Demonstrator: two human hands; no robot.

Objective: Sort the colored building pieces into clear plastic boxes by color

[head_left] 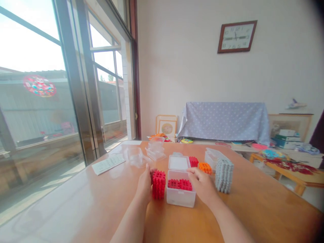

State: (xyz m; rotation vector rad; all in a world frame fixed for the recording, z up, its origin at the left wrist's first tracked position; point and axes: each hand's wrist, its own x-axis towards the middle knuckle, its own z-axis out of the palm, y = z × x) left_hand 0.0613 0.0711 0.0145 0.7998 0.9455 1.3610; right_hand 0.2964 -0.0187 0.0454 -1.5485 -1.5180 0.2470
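A stack of red interlocking plastic blocks (159, 185) stands upright on the table. My left hand (144, 184) is curled against its left side, with the fingertips partly hidden behind it. To its right sits a clear plastic box (180, 198) with its lid (179, 162) tipped back. Inside the box lie red blocks (185, 184). My right hand (204, 184) is closed at the box's right back rim, thumb and fingers pinched there. Behind that hand are an orange block piece (205, 167) and another red piece (193, 161).
A tall grey block stack (224, 176) stands to the right, in front of another clear box (214, 157). Clear empty containers (138, 157) and a printed sheet (108, 164) lie at the left back of the wooden table (88, 209). Glass windows run along the left.
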